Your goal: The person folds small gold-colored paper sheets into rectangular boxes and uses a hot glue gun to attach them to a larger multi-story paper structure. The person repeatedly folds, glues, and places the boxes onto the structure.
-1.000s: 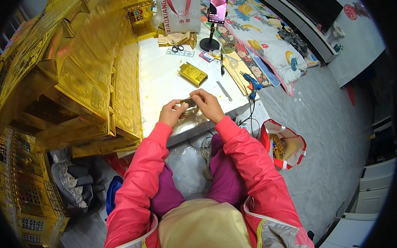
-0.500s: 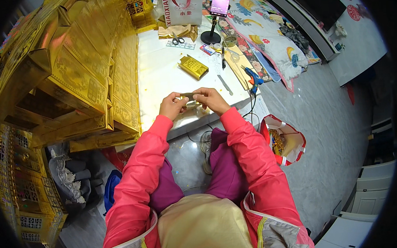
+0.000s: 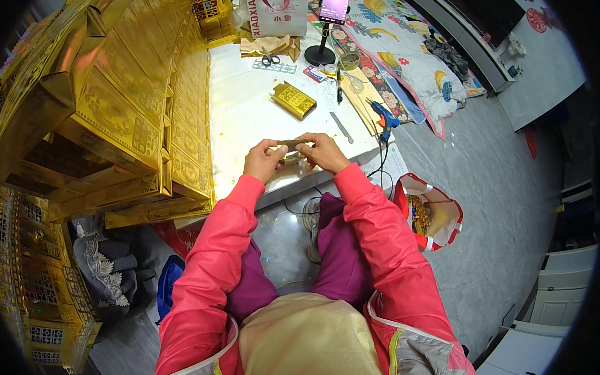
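The left hand (image 3: 263,161) and the right hand (image 3: 325,153) are pinched nearly closed, thumbs against fingers, on the two ends of a small dark-gold strip (image 3: 291,145); this strip is above the near edge of the worktop (image 3: 239,133); to work it well, I think both thumbs should press evenly, so that the thin piece, probably card, does not crease crookedly.

The white worktop carries a gold card box (image 3: 293,101) near its middle; scissors (image 3: 270,59) lie toward the far edge, a blue glue gun (image 3: 385,117) at the right edge; large gold model buildings (image 3: 120,129) stand along the left edge; beyond the right edge, the grey floor (image 3: 489,171) carries an open red-rimmed bag (image 3: 440,227).
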{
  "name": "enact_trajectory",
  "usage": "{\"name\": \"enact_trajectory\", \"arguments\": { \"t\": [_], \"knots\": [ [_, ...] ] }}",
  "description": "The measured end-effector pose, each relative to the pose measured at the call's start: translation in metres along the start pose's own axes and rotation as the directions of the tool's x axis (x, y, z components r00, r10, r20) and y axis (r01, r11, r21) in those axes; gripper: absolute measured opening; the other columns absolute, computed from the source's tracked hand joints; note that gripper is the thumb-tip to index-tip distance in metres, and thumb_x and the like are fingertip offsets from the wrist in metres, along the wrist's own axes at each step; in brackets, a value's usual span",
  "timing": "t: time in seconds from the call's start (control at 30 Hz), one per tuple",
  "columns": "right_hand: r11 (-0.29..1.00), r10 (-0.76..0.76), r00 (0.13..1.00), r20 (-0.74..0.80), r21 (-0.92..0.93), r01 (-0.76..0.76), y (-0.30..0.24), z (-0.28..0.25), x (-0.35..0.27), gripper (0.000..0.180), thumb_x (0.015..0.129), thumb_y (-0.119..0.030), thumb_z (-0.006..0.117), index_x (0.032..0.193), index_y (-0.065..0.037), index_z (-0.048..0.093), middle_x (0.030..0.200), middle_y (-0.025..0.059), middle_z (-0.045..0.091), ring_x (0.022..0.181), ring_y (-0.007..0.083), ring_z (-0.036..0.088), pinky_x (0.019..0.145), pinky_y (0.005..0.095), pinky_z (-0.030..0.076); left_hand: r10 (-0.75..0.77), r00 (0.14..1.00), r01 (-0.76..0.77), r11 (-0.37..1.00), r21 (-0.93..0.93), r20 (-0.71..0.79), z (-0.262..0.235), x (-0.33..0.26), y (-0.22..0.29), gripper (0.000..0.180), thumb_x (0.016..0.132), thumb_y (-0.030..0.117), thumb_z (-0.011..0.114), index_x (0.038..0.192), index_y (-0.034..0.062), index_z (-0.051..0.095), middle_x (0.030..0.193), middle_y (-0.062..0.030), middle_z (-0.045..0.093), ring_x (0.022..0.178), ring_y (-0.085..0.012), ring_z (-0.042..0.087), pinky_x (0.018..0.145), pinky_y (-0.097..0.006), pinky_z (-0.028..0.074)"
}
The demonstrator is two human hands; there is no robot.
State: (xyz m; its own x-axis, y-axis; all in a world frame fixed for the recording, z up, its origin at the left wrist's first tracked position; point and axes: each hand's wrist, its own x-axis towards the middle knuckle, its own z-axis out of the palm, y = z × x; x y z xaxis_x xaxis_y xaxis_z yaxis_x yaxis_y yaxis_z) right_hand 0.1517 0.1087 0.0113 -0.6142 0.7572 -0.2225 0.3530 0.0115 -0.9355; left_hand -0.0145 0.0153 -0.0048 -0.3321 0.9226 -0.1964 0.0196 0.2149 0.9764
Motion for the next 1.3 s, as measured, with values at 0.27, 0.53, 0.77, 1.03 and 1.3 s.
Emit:
{"name": "enact_trajectory", "arguments": {
  "t": [0.27, 0.53, 0.77, 1.03, 1.3],
  "knots": [
    [0.992, 0.076, 0.997, -0.026, 0.102, -0.073, -0.008, 0.0, -0.007, 0.026, 0.093, -0.016, 0.06, 0.111, 0.001, 0.065, 0.083, 0.0108, 0.068, 0.062, 0.0159, 0.066, 0.052, 0.0294, 0.057, 0.012, 1.0, -0.012, 1.0, 0.004, -0.005, -0.001, -0.003, 0.002, 0.024, 0.091, 0.013, 0.068, 0.107, -0.0032, 0.062, 0.07, -0.0023, 0.059, 0.061, -0.0094, 0.061, 0.058, -0.024, 0.052],
    [0.969, 0.099, 0.995, 0.02, 0.227, -0.1, 0.0, 0.002, -0.001, 0.027, 0.095, -0.014, 0.058, 0.112, 0.006, 0.063, 0.084, 0.0124, 0.068, 0.062, 0.0172, 0.068, 0.053, 0.0284, 0.058, -0.016, 0.999, 0.015, 1.0, -0.011, -0.03, 0.0, -0.003, 0.005, 0.019, 0.089, 0.011, 0.068, 0.101, -0.002, 0.06, 0.072, -0.004, 0.062, 0.059, -0.01, 0.062, 0.055, -0.023, 0.051],
    [0.987, 0.086, 0.996, -0.019, 0.138, -0.083, 0.001, 0.002, -0.001, 0.024, 0.094, -0.012, 0.057, 0.107, 0.007, 0.065, 0.077, 0.0116, 0.068, 0.058, 0.0164, 0.067, 0.052, 0.0282, 0.057, 0.006, 0.999, -0.006, 1.0, -0.008, -0.036, 0.003, -0.002, 0.002, 0.02, 0.089, 0.011, 0.069, 0.102, -0.0018, 0.061, 0.072, -0.0036, 0.062, 0.059, -0.0096, 0.061, 0.056, -0.023, 0.05],
    [0.879, 0.03, 0.999, 0.023, 0.476, -0.037, -0.016, -0.04, -0.011, 0.022, 0.092, -0.017, 0.063, 0.102, 0.002, 0.065, 0.076, 0.0061, 0.066, 0.055, 0.0107, 0.059, 0.054, 0.0211, 0.05, 0.583, 0.812, -0.502, 0.711, 0.493, -0.014, 0.001, -0.032, 0.042, 0.05, 0.079, 0.027, 0.079, 0.124, 0.0124, 0.063, 0.097, -0.0061, 0.053, 0.092, -0.0193, 0.05, 0.087, -0.033, 0.044],
    [0.716, -0.157, 0.981, 0.115, 0.697, 0.033, -0.046, -0.05, -0.035, 0.024, 0.089, -0.019, 0.065, 0.106, -0.002, 0.065, 0.097, 0.0045, 0.068, 0.061, 0.0061, 0.052, 0.053, 0.0189, 0.043, 0.76, 0.648, -0.669, 0.539, 0.512, 0.045, 0.005, -0.048, 0.065, 0.049, 0.071, 0.02, 0.084, 0.114, 0.0067, 0.064, 0.107, -0.0102, 0.061, 0.099, -0.0279, 0.054, 0.089, -0.037, 0.044]
  ]
}}
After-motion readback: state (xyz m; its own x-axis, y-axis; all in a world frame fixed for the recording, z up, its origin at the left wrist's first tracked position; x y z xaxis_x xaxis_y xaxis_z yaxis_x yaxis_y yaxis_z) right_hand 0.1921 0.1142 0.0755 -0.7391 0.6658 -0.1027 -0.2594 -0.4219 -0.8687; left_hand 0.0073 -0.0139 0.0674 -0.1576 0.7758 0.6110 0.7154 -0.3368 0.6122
